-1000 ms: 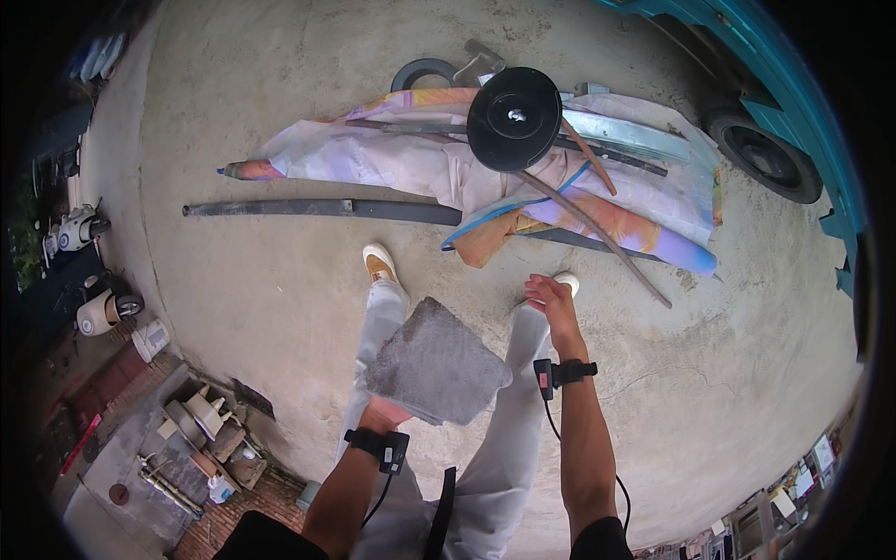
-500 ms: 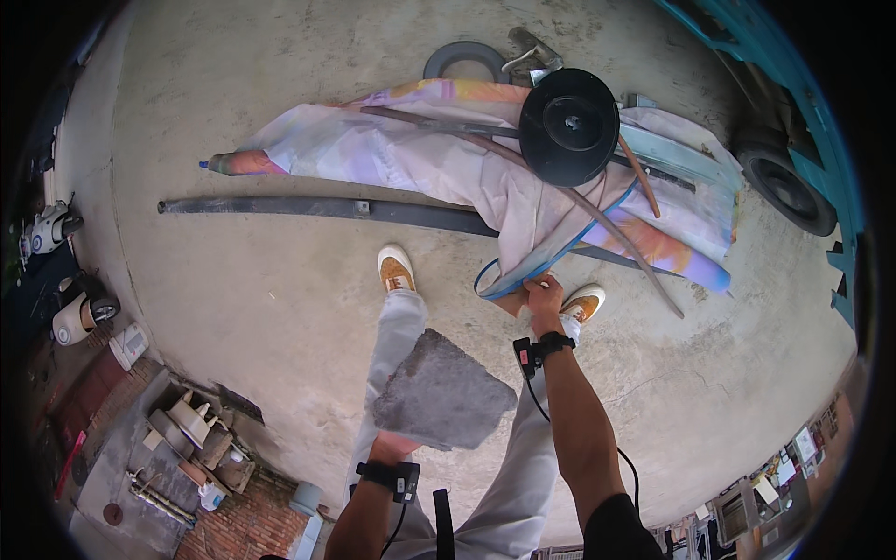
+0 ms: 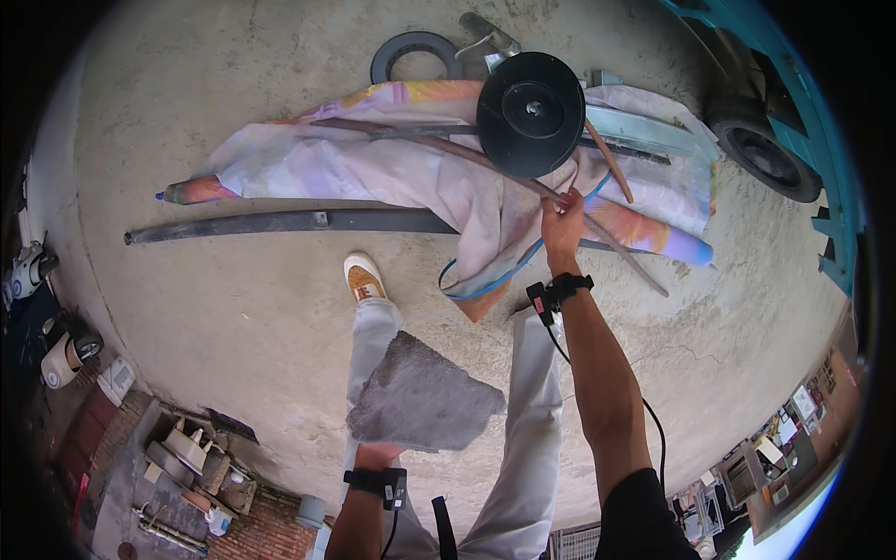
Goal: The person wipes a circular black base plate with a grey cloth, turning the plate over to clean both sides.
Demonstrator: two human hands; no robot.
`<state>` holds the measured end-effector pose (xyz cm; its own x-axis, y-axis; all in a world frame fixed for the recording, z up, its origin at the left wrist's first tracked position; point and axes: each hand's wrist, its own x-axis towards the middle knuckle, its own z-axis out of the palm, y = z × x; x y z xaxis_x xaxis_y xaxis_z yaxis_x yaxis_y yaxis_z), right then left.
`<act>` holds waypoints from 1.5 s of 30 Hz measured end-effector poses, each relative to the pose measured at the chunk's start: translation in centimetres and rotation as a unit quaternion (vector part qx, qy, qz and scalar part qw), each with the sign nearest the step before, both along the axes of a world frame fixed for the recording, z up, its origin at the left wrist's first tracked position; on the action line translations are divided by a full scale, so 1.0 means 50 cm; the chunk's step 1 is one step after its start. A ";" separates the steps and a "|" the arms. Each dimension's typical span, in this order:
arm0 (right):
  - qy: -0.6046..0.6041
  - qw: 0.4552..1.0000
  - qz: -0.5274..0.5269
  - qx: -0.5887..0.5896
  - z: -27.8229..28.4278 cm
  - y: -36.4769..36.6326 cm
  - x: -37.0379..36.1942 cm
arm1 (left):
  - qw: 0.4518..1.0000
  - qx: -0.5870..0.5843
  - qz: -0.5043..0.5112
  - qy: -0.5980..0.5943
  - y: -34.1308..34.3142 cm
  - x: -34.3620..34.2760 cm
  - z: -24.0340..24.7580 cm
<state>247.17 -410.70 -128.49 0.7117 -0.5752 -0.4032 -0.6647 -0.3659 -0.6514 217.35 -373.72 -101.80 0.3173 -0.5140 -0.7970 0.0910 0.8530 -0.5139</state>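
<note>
A flat grey stone slab [image 3: 425, 392] rests in my left hand [image 3: 378, 455], whose fingers are mostly hidden under its near edge. My right hand [image 3: 563, 229] reaches out over the bundle, its fingers closed on a long brown rod [image 3: 625, 252]. That rod slants across a crumpled pastel cloth [image 3: 373, 163] with a blue edging strip. A round black disc [image 3: 531, 114] sits on top of the cloth and the rod. The cloth's loose blue-edged corner [image 3: 481, 306] lies near my feet, just left of my right wrist.
A long dark metal bar [image 3: 233, 224] lies on the concrete along the cloth's near side. Beyond are a dark ring [image 3: 417, 58] and a hatchet-like tool [image 3: 490, 35]. A wheel [image 3: 767, 159] under a teal frame stands at right. Scrap [image 3: 191, 448] is piled lower left.
My right hand has let go of the cloth's blue-edged corner and moved forward to the brown rod. The left hand still holds the slab. The whole view has shifted slightly.
</note>
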 end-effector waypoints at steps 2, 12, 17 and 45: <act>0.023 0.980 -0.138 0.139 -0.012 -0.042 0.102 | 1.000 0.000 -0.007 0.003 -0.011 -0.008 -0.022; -0.014 0.861 -0.230 0.453 -0.092 -0.127 0.130 | 0.997 0.027 -0.070 0.001 -0.053 -0.022 -0.074; -0.013 0.841 -0.243 0.483 0.005 -0.119 -0.002 | 0.980 0.063 -0.187 -0.004 -0.092 0.022 -0.036; -0.109 0.751 -0.342 0.554 -0.640 -0.746 -1.728 | 0.943 -0.017 -0.323 -0.082 -0.715 -0.847 -0.934</act>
<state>160.77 -448.00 -160.49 0.5217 -0.2335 -0.8206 -0.2825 0.8602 -0.4244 175.02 -409.45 -148.50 0.0475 -0.6667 -0.7438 0.6666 0.5757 -0.4734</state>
